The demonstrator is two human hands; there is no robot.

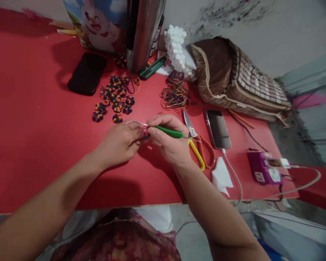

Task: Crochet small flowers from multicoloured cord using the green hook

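Note:
My right hand is closed around a green-handled crochet hook whose thin metal tip points left. My left hand pinches a small multicoloured crochet piece between its fingertips, right where the two hands meet above the red table. Beyond my hands lies a cluster of several small finished crochet flowers in dark blue, orange and pink. A loose tangle of the same multicoloured yarn sits further right, with a strand running toward my hands.
Scissors with yellow and orange handles lie just right of my right hand. A phone on a cable, a purple device, a white tissue, a brown bag, a black case and a steel flask surround the work area.

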